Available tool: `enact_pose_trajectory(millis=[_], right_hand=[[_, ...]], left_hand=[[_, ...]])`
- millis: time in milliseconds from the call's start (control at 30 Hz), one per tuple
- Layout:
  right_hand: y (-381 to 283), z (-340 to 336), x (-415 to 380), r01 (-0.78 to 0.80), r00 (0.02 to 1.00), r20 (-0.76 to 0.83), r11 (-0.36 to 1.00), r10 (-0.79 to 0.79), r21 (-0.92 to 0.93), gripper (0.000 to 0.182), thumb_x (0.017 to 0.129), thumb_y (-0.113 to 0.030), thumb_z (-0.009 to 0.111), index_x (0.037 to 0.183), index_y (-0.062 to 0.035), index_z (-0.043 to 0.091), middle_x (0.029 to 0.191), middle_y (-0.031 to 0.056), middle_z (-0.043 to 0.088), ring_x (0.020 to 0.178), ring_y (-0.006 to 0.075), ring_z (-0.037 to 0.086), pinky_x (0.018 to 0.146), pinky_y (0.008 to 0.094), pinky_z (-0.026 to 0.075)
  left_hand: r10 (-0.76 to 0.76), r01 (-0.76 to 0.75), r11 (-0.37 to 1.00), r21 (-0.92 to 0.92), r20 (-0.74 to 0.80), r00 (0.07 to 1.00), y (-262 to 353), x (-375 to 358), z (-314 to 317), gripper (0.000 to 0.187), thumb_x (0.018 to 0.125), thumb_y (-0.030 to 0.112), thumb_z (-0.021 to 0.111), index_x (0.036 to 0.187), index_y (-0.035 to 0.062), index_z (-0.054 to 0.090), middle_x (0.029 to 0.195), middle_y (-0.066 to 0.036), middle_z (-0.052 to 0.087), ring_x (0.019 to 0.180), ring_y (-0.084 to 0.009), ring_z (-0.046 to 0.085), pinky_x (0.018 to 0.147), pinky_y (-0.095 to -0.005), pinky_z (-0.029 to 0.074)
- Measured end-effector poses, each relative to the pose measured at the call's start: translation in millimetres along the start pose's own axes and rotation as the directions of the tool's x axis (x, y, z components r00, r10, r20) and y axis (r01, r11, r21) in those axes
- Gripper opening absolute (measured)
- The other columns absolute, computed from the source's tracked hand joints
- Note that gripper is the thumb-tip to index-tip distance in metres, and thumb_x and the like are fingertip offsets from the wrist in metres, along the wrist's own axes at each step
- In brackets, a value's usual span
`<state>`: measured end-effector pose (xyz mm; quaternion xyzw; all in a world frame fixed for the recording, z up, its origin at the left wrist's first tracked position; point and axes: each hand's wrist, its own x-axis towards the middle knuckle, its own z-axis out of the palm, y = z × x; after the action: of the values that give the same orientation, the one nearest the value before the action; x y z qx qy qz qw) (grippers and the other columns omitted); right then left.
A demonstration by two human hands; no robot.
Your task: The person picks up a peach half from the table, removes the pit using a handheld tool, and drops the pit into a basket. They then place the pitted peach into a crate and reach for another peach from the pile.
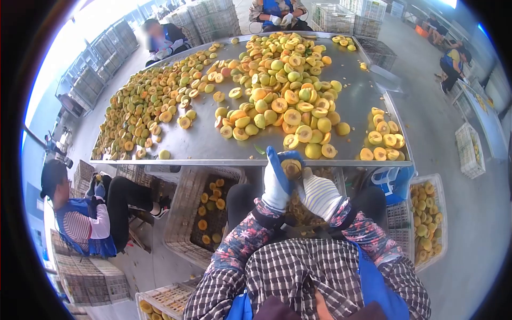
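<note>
Soft, bright light floods the scene, strongest beyond the far left corner of the steel table (357, 109), where the background burns out to white. The bare metal carries a dull sheen. Below the near edge, shade darkens the inside of a crate (181, 245). The fruit (292, 117) looks fairly clear; distant parts soften. Fisheye distortion bows the far edge, and black, blue-fringed vignetting rounds the view.
</note>
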<state>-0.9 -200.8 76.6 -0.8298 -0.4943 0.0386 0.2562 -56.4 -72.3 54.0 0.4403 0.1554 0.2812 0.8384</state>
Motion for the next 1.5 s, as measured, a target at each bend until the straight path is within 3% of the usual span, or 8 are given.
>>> enact_pose_trajectory(millis=[333,433,500,733,933,1000,1233,1500], right_hand=[[21.0,6.4,-5.9,0.015,0.977,0.206,0.983,-0.053,0.184,0.039,0.097,-0.031,0.052,0.109,0.0060,0.049,0.074,0.0250,0.064,0.072,0.0443,0.064,0.062,0.0513,0.050],[25.0,18.7,-4.7,0.113,0.986,0.025,0.771,-0.165,0.627,0.039,0.100,-0.028,0.049,0.119,0.0063,0.048,0.092,0.0308,0.064,0.089,0.0475,0.061,0.076,0.0475,0.049],[21.8,22.2,-4.0,0.126,0.989,-0.023,0.755,-0.145,0.643,0.039,0.100,-0.028,0.049,0.119,0.0063,0.048,0.093,0.0308,0.064,0.089,0.0472,0.061,0.076,0.0473,0.049],[23.7,15.7,-12.8,-0.055,0.956,0.288,0.933,-0.053,0.356,0.041,0.099,-0.033,0.049,0.113,0.0054,0.050,0.089,0.0310,0.064,0.086,0.0485,0.061,0.073,0.0536,0.048],[21.8,53.5,-23.1,-0.045,0.997,0.073,0.532,-0.031,0.846,0.042,0.101,-0.035,0.048,0.122,0.0017,0.052,0.103,0.0313,0.062,0.100,0.0468,0.059,0.085,0.0463,0.048],[27.4,40.2,-22.7,0.237,0.970,-0.137,0.678,-0.198,0.696,0.046,0.101,-0.039,0.047,0.123,0.0019,0.051,0.103,0.0310,0.063,0.099,0.0464,0.060,0.085,0.0463,0.048],[29.1,20.9,-20.4,-0.056,0.983,0.186,0.943,-0.005,0.327,0.050,0.099,-0.042,0.047,0.116,0.0041,0.050,0.088,0.0274,0.066,0.081,0.0464,0.063,0.069,0.0517,0.050],[12.6,33.1,-27.4,-0.145,0.982,0.182,0.401,-0.055,0.904,0.052,0.103,-0.046,0.042,0.123,0.0006,0.053,0.107,0.0109,0.062,0.104,0.0199,0.057,0.092,0.0313,0.043]], left_hand=[[-0.084,0.004,0.883,0.469,0.148,0.985,16.7,9.8,-8.1,0.074,0.103,0.058,0.023,0.093,-0.0037,0.064,0.082,-0.011,0.068,0.077,-0.0204,0.064,0.082,-0.0315,0.051],[-0.295,0.268,0.945,0.189,0.131,0.947,16.6,8.3,-5.5,0.075,0.100,0.062,0.030,0.097,-0.0048,0.063,0.082,-0.015,0.067,0.077,-0.0254,0.065,0.076,-0.0356,0.055],[0.080,-0.085,0.986,0.146,0.039,0.996,6.0,-0.9,1.1,0.073,0.100,0.061,0.032,0.095,-0.0043,0.063,0.083,-0.015,0.067,0.079,-0.0267,0.066,0.078,-0.0366,0.055],[-0.292,0.293,0.954,0.058,-0.017,0.956,3.2,1.5,-12.9,0.072,0.100,0.060,0.032,0.093,-0.0055,0.061,0.083,-0.016,0.067,0.077,-0.0255,0.066,0.076,-0.0357,0.055],[-0.275,0.267,0.957,0.109,0.064,0.959,1.2,-0.6,-9.3,0.082,0.097,0.067,0.031,0.080,-0.0062,0.064,0.073,-0.018,0.065,0.069,-0.0290,0.066,0.070,-0.0382,0.057],[-0.265,0.253,0.949,0.190,0.037,0.964,1.5,-2.7,-8.8,0.081,0.098,0.066,0.030,0.082,-0.0060,0.064,0.074,-0.017,0.065,0.069,-0.0283,0.066,0.071,-0.0374,0.057],[-0.186,0.156,0.955,0.254,0.099,0.978,17.6,7.0,6.3,0.080,0.100,0.062,0.026,0.083,-0.0058,0.065,0.077,-0.018,0.068,0.071,-0.0264,0.066,0.072,-0.0332,0.056],[-0.138,0.101,0.935,0.339,0.086,0.987,14.7,0.5,15.5,0.084,0.099,0.064,0.022,0.078,-0.0049,0.065,0.072,-0.019,0.067,0.068,-0.0276,0.066,0.071,-0.0372,0.056]])
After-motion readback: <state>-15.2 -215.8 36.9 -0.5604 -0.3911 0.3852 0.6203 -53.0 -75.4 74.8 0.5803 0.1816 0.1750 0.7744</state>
